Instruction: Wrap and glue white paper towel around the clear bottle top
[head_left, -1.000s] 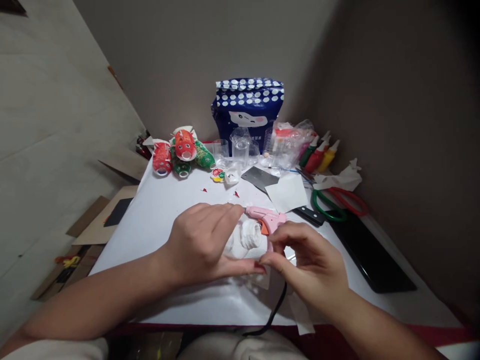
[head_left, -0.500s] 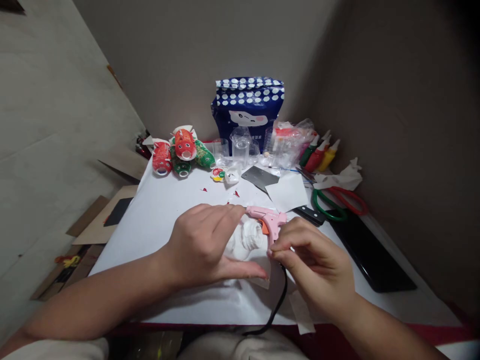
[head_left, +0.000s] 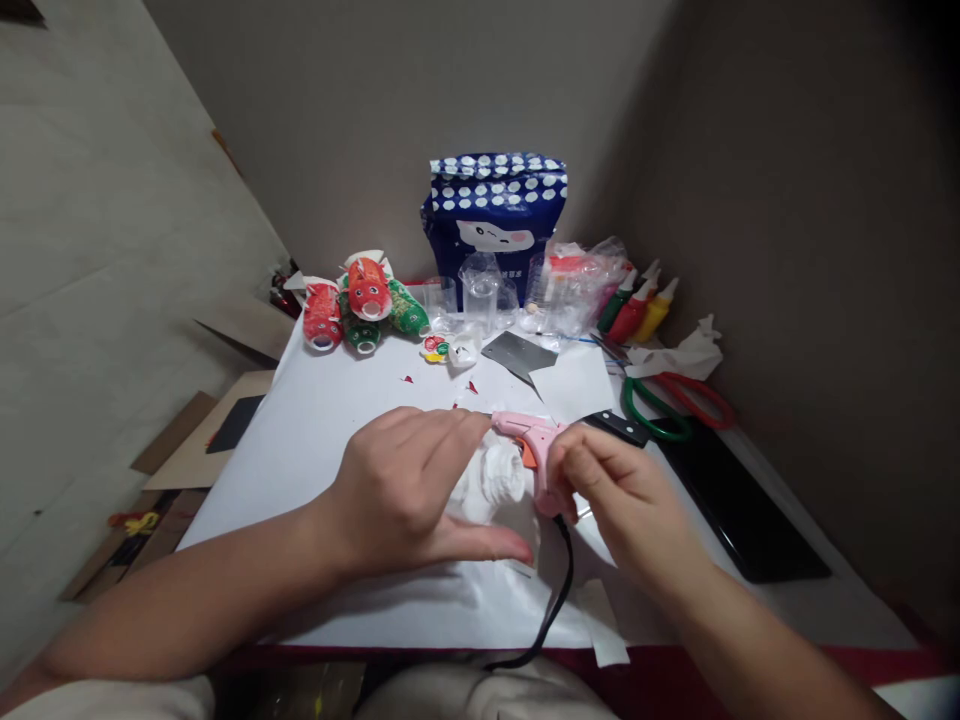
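Observation:
My left hand (head_left: 409,490) curves around a white crumpled piece with a ribbed, neck-like end (head_left: 502,470), thumb below and fingers above. Just behind the piece lies a pink hot glue gun (head_left: 525,428) with an orange trigger, its nozzle end close to my left fingertips. A black cord (head_left: 562,575) runs from its grip down to the table's front edge. My right hand (head_left: 615,490) is at the right of the grip, partly covering it. Its thumb and fingers are pinched together, and whatever lies between them is hidden.
Red and green fish-shaped figures (head_left: 367,290) are piled back left. A dark blue bag (head_left: 495,225) stands behind clear plastic cups (head_left: 480,290). Paint bottles (head_left: 630,312), scissors with green and red handles (head_left: 660,425) and a black slab (head_left: 742,500) occupy the right side.
My right hand has moved slightly up and away from the white piece, its fingers curling closer beside the glue gun's grip. My left hand stays nearly still.

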